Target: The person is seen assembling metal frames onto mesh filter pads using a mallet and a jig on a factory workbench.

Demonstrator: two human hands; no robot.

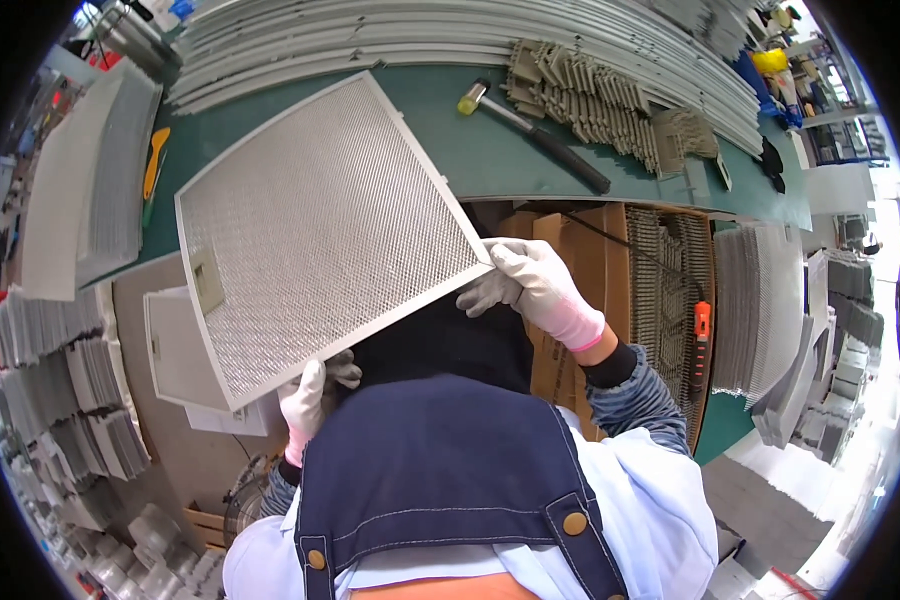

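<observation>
A framed metal mesh filter panel [320,240] is tilted in front of me, its far part over the green table. A small rectangular latch plate [207,281] sits near its left edge. My left hand [315,396], in a white glove with a pink cuff, is closed on the near edge by the lower left corner. My right hand [538,287], gloved alike, grips the near right corner between thumb and fingers. Some fingers of both hands are hidden by the panel. Beyond the right corner lies a mallet [530,130] with a dark handle and yellowish face.
Long metal strips [450,35] lie along the back of the green table [440,150], with stacked metal brackets [595,100] before them. Mesh sheets [95,175] stand at left, more [760,310] at right. A cardboard box [615,255] holds many small metal pieces and an orange-handled tool [702,335].
</observation>
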